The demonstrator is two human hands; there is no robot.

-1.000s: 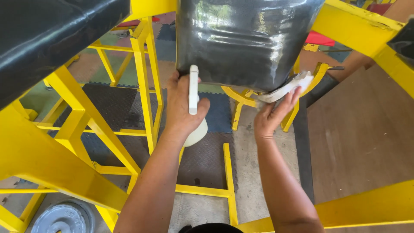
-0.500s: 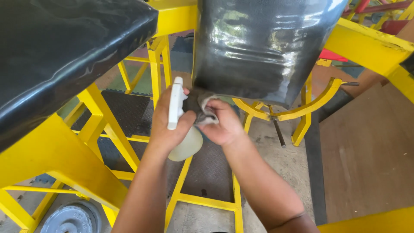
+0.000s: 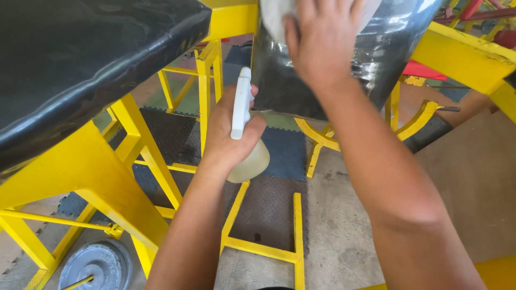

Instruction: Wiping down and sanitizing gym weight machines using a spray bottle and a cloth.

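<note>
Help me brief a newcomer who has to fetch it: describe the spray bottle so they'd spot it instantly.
Find the big glossy black pad on the yellow frame, top centre. Just below its lower left corner, the left hand grips the spray bottle. Its white trigger head and pale rounded body stand out as the only white plastic among yellow steel.

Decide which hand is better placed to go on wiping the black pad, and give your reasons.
The right hand. It lies flat on the black pad with the white cloth pressed under it. The left hand sits below the pad, wrapped around the spray bottle, so it is likely less free.
</note>
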